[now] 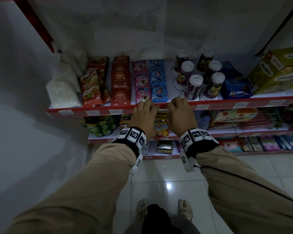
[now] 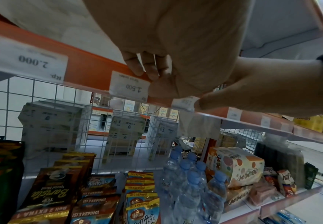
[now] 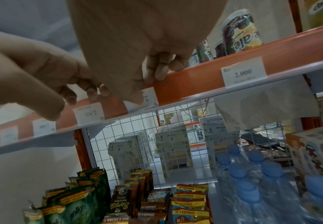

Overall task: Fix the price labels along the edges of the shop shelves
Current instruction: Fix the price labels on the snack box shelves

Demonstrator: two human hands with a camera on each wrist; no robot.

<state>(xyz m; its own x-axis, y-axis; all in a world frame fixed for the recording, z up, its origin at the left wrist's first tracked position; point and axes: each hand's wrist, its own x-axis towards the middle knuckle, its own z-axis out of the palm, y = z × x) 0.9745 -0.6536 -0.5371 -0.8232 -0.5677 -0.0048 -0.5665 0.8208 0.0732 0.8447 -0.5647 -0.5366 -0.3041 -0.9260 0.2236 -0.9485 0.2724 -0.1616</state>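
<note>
both hands seating a price label in the shelf's red edge strip.
the left hand (image 1: 143,114) and right hand (image 1: 180,113) curl their fingers over the edge strip (image 1: 215,103), thumbs beneath; the price label (image 2: 129,86) marked 1.500 sits just beside the left fingertips (image 2: 153,74), touching the left thumb. to do it well, press the label flat behind the clear lip and slide it level.

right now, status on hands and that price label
Left hand and right hand both gripping red shelf edge. 1.500 price label at left thumb. Nothing blocking.
</note>
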